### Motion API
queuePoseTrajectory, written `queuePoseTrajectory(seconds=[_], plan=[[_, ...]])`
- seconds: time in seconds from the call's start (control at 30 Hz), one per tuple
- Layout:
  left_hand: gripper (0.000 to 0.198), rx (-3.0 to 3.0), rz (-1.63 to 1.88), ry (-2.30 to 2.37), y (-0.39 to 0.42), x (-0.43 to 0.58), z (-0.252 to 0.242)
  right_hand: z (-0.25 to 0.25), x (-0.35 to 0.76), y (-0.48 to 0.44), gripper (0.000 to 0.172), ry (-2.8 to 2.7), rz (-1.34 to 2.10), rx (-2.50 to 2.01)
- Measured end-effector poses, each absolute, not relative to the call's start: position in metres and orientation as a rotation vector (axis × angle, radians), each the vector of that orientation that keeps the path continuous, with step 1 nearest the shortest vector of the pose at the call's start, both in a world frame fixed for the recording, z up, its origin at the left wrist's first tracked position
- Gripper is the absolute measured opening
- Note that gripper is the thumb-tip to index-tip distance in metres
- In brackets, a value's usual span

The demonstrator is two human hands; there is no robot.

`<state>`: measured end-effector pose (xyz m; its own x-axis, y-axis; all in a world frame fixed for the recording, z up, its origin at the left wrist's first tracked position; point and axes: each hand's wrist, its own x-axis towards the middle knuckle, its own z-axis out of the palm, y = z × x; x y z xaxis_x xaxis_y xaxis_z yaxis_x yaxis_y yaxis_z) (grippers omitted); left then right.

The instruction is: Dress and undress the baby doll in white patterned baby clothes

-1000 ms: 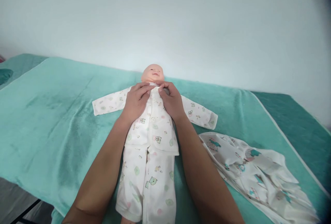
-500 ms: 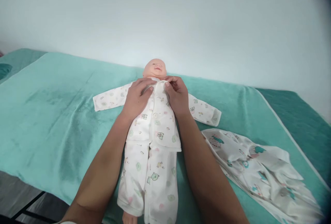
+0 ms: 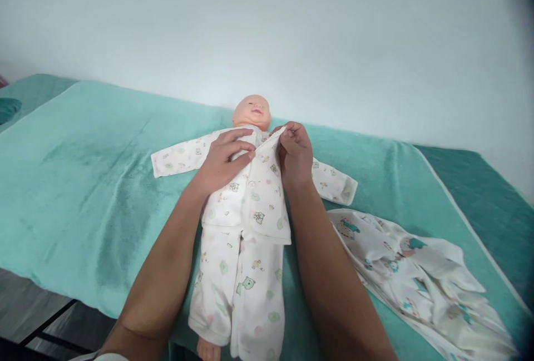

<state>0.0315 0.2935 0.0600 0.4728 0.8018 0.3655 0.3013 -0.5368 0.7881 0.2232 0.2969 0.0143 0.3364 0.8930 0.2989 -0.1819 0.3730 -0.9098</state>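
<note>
Lying face up on the turquoise plush blanket (image 3: 83, 183), the bald pink plastic doll (image 3: 254, 109) has its head at the far end and its feet at the near end, so its long axis runs far to near between the person's arms. The long-sleeved white fabric shirt (image 3: 265, 205), printed with small animals, covers its trunk. The right hand (image 3: 297, 152) pinches the top corner of the shirt's right front panel between thumb and fingers, raised off the chest. From that grip, the front seam lies to the left and nearer, the cloth's edge slanting down to mid-chest; below there, the panels meet. The left hand (image 3: 225, 159) is nearer the left panel, resting on it with fingers extended, clasping nothing that shows, its thumb tip beside the seam. Both arms of the doll stretch sideways, one left, one right.
</note>
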Motion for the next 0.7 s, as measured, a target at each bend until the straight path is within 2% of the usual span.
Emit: queuePoseTrajectory(seconds=[0.23, 0.43, 0.53, 0.7], plan=[[0.012, 2.06, 0.951, 0.859, 0.295, 0.027, 0.058, 0.017, 0.219, 0.292, 0.033, -1.119, 0.722, -1.045], [0.012, 2.073, 0.917, 0.796, 0.292, 0.019, 0.056, 0.029, 0.206, 0.255, 0.022, -1.299, 0.621, -1.11], [0.012, 2.06, 0.944, 0.768, 0.292, 0.017, 0.054, 0.032, 0.2, 0.238, 0.023, -1.376, 0.58, -1.161], [0.013, 2.072, 0.967, 0.762, 0.293, 0.018, 0.052, 0.031, 0.195, 0.227, 0.039, -1.566, 0.47, -1.206]])
